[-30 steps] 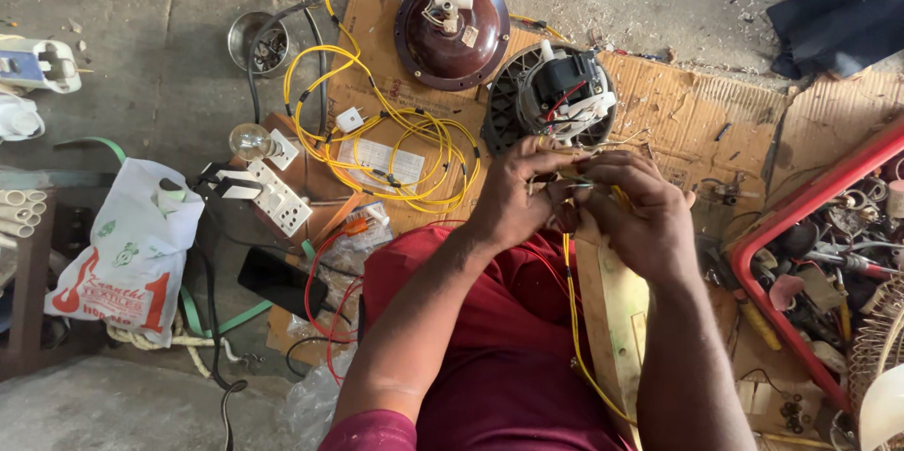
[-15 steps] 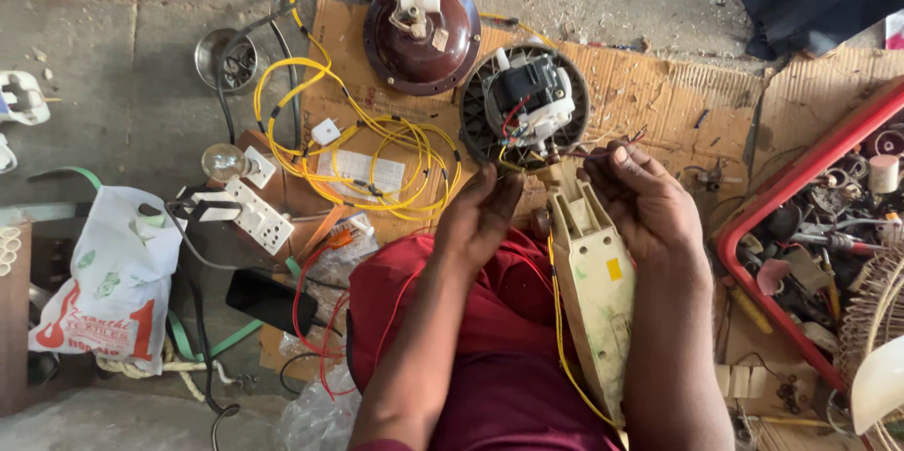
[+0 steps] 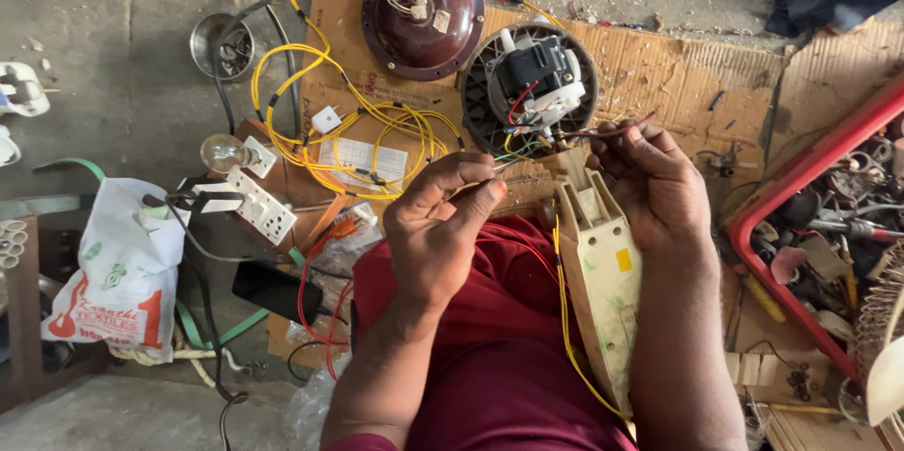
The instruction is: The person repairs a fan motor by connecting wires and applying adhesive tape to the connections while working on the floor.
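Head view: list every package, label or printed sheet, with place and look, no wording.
Plastic bag: left floor, white, crumpled, red and green print.
Printed paper slip: cardboard, under yellow wires, white rectangle.
Yellow sticker: cream housing beside right hand, small square.

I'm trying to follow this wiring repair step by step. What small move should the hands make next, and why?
Probably bring the two wire ends together. The left hand pinches thin wires running from the motor, while the right hand holds a red wire above the cream housing. The ends look close but apart, so closing that gap seems the likely next step.
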